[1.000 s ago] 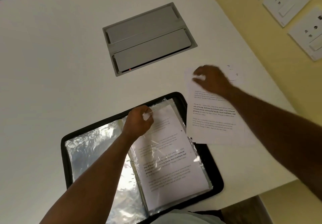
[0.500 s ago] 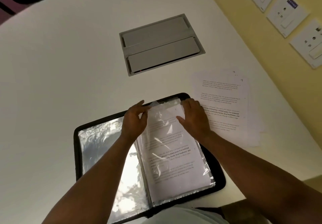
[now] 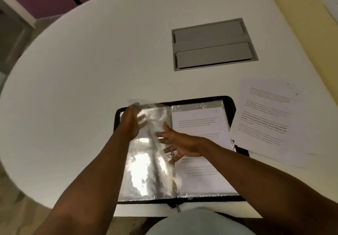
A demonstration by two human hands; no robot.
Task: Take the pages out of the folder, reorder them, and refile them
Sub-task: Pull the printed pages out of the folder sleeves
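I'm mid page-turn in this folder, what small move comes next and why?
Probably lay the clear sleeve flat on the left side: the left hand holds its top edge, the right hand rests open against it, and the next filed page is uncovered.

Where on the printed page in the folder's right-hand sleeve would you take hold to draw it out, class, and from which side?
Pinch the printed page at its top edge, coming from the far side of the folder. A bare strip of sleeve shows above the sheet there, so the pocket probably opens at the top; the spine closes off its left.
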